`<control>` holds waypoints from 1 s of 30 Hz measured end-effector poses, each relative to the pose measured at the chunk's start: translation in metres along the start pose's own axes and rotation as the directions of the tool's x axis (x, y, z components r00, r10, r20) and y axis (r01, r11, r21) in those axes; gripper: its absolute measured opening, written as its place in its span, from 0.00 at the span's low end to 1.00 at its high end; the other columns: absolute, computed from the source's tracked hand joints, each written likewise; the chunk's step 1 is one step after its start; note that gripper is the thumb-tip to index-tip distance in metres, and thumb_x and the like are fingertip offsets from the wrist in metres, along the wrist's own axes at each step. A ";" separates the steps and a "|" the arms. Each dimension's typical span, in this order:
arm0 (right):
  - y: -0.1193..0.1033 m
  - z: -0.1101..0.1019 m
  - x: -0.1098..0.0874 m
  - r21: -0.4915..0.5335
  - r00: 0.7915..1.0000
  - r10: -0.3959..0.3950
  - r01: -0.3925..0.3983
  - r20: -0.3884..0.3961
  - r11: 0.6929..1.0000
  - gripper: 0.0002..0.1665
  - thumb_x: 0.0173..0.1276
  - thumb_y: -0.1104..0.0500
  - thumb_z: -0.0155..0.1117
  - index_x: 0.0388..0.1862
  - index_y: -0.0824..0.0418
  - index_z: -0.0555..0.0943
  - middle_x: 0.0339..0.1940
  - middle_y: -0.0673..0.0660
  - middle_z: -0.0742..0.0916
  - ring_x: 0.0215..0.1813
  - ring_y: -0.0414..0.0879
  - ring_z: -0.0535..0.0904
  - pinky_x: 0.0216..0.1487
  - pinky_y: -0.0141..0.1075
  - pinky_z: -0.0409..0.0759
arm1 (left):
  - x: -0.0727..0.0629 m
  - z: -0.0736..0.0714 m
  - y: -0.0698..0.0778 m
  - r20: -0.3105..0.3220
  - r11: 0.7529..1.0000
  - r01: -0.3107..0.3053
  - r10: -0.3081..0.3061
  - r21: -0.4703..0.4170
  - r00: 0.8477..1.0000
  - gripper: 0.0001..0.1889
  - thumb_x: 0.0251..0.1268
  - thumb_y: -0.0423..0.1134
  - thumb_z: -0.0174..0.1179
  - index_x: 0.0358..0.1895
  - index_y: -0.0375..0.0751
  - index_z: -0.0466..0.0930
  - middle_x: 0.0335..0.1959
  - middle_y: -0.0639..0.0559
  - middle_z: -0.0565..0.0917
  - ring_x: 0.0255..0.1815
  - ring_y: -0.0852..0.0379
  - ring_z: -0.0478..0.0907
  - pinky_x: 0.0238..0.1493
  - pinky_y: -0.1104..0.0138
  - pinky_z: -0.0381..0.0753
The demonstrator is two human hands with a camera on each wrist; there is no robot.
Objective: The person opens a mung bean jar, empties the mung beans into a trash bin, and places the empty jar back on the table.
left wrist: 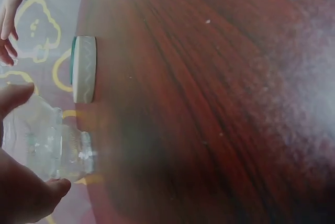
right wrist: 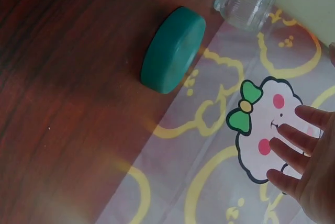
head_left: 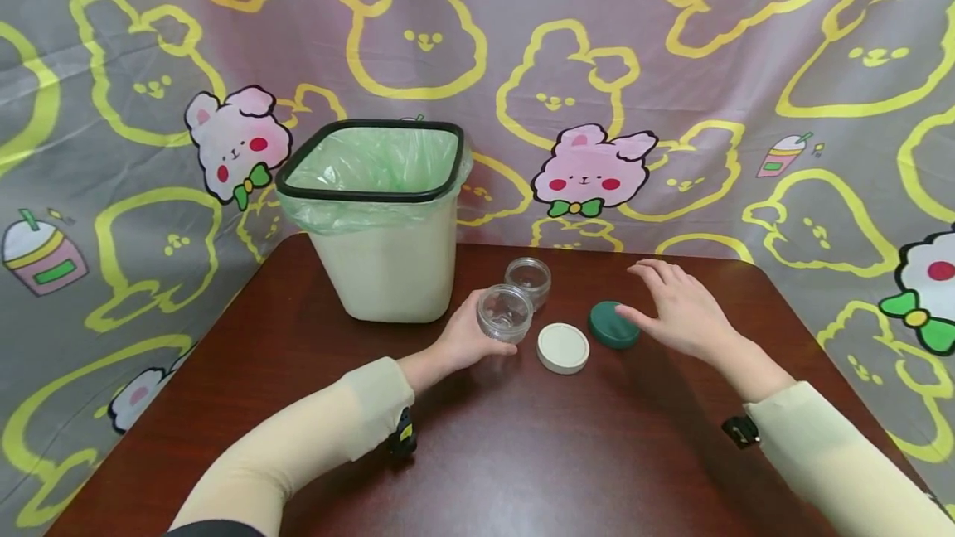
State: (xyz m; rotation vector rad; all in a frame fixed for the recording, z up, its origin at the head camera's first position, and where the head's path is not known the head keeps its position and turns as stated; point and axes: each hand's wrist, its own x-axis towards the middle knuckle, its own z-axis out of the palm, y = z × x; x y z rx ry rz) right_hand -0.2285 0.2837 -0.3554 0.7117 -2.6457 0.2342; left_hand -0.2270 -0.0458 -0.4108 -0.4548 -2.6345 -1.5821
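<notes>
My left hand (head_left: 464,336) grips a clear jar (head_left: 505,315) without a lid, its thumb and fingers around the sides. In the left wrist view the held jar (left wrist: 31,135) shows between thumb and fingers. Right behind it stands a second clear jar (head_left: 528,278), also lidless. A white lid (head_left: 563,348) lies on the table to the right of the held jar. Beside that is a dark green lid (head_left: 613,325). My right hand (head_left: 682,305) hovers near the green lid with fingers spread and nothing held; the right wrist view shows the green lid (right wrist: 174,51) apart from the fingers.
A cream bin (head_left: 388,263) with a black rim and a green bag liner stands at the back left, close to my left hand. The brown table (head_left: 522,454) ends against a patterned cloth (head_left: 567,65) hanging behind it.
</notes>
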 end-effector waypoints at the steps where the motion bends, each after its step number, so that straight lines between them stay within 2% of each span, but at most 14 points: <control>1: 0.000 0.001 -0.001 0.001 1.000 0.000 0.000 -0.003 1.000 0.39 0.62 0.41 0.67 0.61 0.68 0.72 0.57 0.66 0.75 0.59 0.63 0.69 0.58 0.58 0.67 | 0.001 0.002 -0.001 -0.006 1.000 0.015 -0.015 0.000 1.000 0.48 0.34 0.32 0.81 0.65 0.34 0.64 0.59 0.40 0.75 0.60 0.46 0.71 0.61 0.54 0.67; 6: -0.003 0.003 -0.005 0.002 1.000 0.006 -0.006 -0.012 1.000 0.40 0.61 0.41 0.68 0.62 0.67 0.71 0.59 0.66 0.75 0.60 0.63 0.69 0.58 0.58 0.67 | 0.003 0.010 -0.009 -0.024 0.998 0.067 -0.066 0.022 0.998 0.48 0.33 0.33 0.81 0.64 0.35 0.64 0.58 0.40 0.76 0.60 0.44 0.72 0.61 0.53 0.68; 10: -0.006 0.005 -0.007 -0.009 1.000 0.019 -0.019 -0.002 1.000 0.45 0.60 0.40 0.68 0.67 0.66 0.68 0.64 0.67 0.72 0.63 0.65 0.66 0.60 0.60 0.66 | 0.002 0.016 -0.015 -0.032 0.995 0.093 -0.093 0.022 0.995 0.49 0.31 0.32 0.82 0.63 0.34 0.64 0.58 0.38 0.76 0.60 0.42 0.72 0.61 0.53 0.68; 16: -0.012 0.001 -0.008 -0.001 0.998 0.055 -0.055 0.035 0.998 0.52 0.61 0.34 0.63 0.74 0.63 0.60 0.73 0.68 0.63 0.70 0.68 0.58 0.64 0.62 0.60 | 0.003 0.020 -0.018 -0.051 0.994 0.111 -0.111 -0.003 0.993 0.49 0.30 0.30 0.82 0.63 0.32 0.63 0.57 0.37 0.75 0.60 0.41 0.71 0.62 0.53 0.67; 22: -0.017 -0.002 -0.009 -0.005 0.994 0.081 -0.080 0.072 0.997 0.54 0.63 0.32 0.60 0.76 0.63 0.56 0.75 0.68 0.58 0.72 0.69 0.53 0.65 0.62 0.57 | 0.003 0.026 -0.023 -0.062 0.994 0.105 -0.106 -0.015 0.992 0.48 0.31 0.31 0.81 0.62 0.32 0.64 0.57 0.38 0.76 0.59 0.42 0.72 0.62 0.53 0.67; 30: -0.033 -0.004 -0.009 -0.020 0.990 0.088 -0.086 0.111 0.996 0.56 0.62 0.29 0.57 0.77 0.61 0.54 0.76 0.68 0.56 0.74 0.68 0.49 0.66 0.63 0.55 | -0.004 0.024 -0.025 -0.083 0.986 0.147 -0.141 0.073 0.987 0.55 0.34 0.36 0.82 0.68 0.36 0.53 0.56 0.32 0.75 0.59 0.37 0.72 0.59 0.51 0.70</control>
